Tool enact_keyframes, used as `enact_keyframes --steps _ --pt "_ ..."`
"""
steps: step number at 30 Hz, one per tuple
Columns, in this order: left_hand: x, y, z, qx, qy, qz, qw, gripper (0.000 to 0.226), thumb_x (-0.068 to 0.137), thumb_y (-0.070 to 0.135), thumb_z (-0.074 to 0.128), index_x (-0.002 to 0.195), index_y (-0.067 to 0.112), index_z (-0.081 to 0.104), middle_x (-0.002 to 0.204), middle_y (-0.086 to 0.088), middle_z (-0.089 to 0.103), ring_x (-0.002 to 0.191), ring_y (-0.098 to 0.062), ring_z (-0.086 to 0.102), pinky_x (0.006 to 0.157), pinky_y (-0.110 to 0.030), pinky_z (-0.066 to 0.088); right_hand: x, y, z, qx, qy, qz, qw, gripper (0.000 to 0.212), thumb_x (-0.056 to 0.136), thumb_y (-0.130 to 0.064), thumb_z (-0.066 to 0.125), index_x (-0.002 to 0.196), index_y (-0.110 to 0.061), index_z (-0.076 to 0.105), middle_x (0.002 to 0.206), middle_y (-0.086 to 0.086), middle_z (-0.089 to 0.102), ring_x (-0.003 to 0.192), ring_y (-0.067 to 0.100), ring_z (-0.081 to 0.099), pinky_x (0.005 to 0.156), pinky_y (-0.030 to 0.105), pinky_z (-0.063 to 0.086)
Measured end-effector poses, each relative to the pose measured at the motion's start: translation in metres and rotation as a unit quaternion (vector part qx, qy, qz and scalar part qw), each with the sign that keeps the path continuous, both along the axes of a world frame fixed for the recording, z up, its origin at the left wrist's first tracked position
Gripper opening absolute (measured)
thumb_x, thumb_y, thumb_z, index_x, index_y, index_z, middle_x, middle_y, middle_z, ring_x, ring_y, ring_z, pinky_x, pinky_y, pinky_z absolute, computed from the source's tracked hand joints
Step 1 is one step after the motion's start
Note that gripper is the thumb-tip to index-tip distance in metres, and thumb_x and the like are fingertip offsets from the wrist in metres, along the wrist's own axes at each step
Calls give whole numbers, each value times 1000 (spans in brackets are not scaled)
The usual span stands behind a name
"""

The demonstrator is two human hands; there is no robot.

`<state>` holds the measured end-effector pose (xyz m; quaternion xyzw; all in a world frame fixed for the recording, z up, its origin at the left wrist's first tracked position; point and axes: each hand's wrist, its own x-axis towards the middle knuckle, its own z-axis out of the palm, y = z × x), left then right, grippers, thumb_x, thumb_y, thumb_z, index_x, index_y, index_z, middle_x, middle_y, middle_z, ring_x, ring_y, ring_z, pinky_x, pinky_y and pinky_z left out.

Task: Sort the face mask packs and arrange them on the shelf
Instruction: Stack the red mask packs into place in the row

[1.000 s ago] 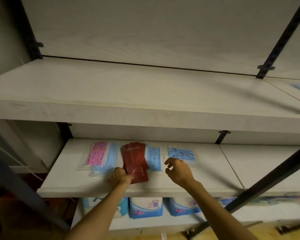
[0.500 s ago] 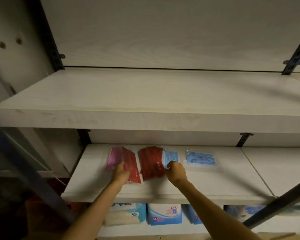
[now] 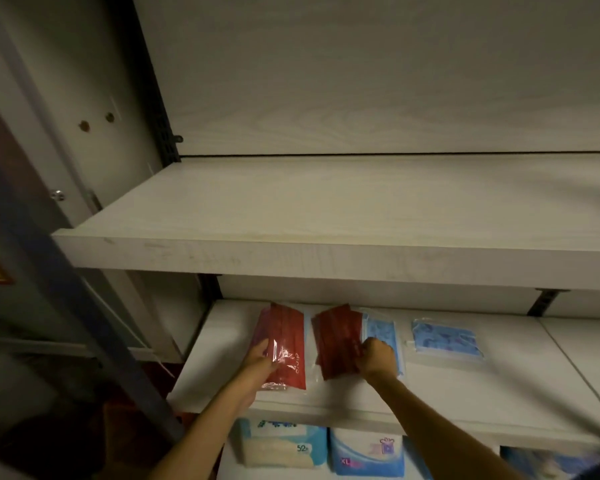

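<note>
Pale wood-grain shelving fills the view, with a bare upper shelf (image 3: 326, 216) above and a middle shelf (image 3: 465, 386) carrying the face mask packs. On that middle shelf, a red pack in clear wrap (image 3: 284, 344) lies at the left. The left hand (image 3: 257, 362) holds it by its near left edge, its grip narrow, with the thumb over the wrap. Just right of it lies a second red pack (image 3: 336, 341), tilted slightly, its right edge overlapping a blue patterned pack (image 3: 381, 330). The right hand (image 3: 376, 356) rests on these two, fingers curled tight at the seam between red and blue; which of the two it pinches cannot be told. Farther right, apart from the others, another blue patterned pack (image 3: 445, 339) lies flat on the shelf. Below, on the lower shelf, stand soft bundles in blue and white wrap (image 3: 366, 455), one marked XL. A dark metal post (image 3: 84, 306) slants across the left side.
</note>
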<state>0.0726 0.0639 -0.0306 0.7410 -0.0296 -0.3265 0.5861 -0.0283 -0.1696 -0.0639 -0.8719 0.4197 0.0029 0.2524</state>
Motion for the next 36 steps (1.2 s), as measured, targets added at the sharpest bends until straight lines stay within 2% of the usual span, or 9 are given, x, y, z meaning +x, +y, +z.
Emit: enact_keyframes --steps 2,6,8,12,18,21,26,31,36 --pt "-5 -2 9 -12 17 -5 1000 45 90 -6 62 125 21 59 115 -4 71 102 -21 69 87 -38 58 -4 -1 4 26 -27 0 999 22 94 -27 59 80 -11 67 99 15 73 99 31 67 73 30 48" --pt "-14 -7 22 -37 41 -4 998 50 91 -16 47 118 25 60 109 -4 71 103 -30 68 90 -55 55 -22 -7 6 146 -121 -28 982 8 86 -9 64 91 -6 68 96 14 73 90 33 69 79 37 57" --pt "-23 -12 26 -46 37 -16 998 50 91 -18 45 120 20 59 112 -7 70 102 -30 68 88 -57 55 -41 -4 14 268 -195 -80 940 10 85 0 66 92 -7 65 94 20 72 81 36 72 76 48 61" --pt "-42 -28 30 -66 23 -35 997 49 91 -16 51 132 10 56 117 -12 69 113 -32 64 100 -54 49 -86 2 46 387 -290 -131 865 11 92 9 58 101 4 63 97 24 70 85 41 72 63 38 63" --pt "-93 -55 55 -70 21 -83 994 27 94 -12 47 111 2 63 110 -14 73 101 -29 71 90 -48 57 -153 -6 74 401 -349 -133 836 16 93 7 59 109 5 60 103 25 70 83 35 74 66 37 62" --pt "-126 -73 63 -87 31 -90 992 30 93 -13 45 112 3 62 100 -11 76 87 -26 75 69 -37 62 -195 -16 86 400 -371 -132 828 16 96 1 56 112 -1 58 105 21 70 85 32 75 71 42 62" --pt "-206 -110 77 -109 36 -79 990 34 88 -14 48 103 11 65 106 -18 73 86 -26 73 64 -35 59 -281 -34 99 382 -387 -143 827 15 98 1 54 110 -6 58 104 18 72 83 28 75 73 40 62" --pt "-299 -143 87 -121 21 -83 989 38 88 -10 49 107 17 66 105 -15 74 95 -33 71 75 -47 59 -377 -53 123 375 -418 -132 817 18 96 2 54 109 -9 60 102 14 74 86 25 75 75 40 61" --pt "-395 -183 108 -140 -13 -128 982 38 90 -8 49 111 18 66 106 -13 74 98 -35 70 84 -56 57 -474 -85 146 337 -443 -110 823 16 95 9 52 105 -2 58 92 14 72 71 22 72 63 34 61"
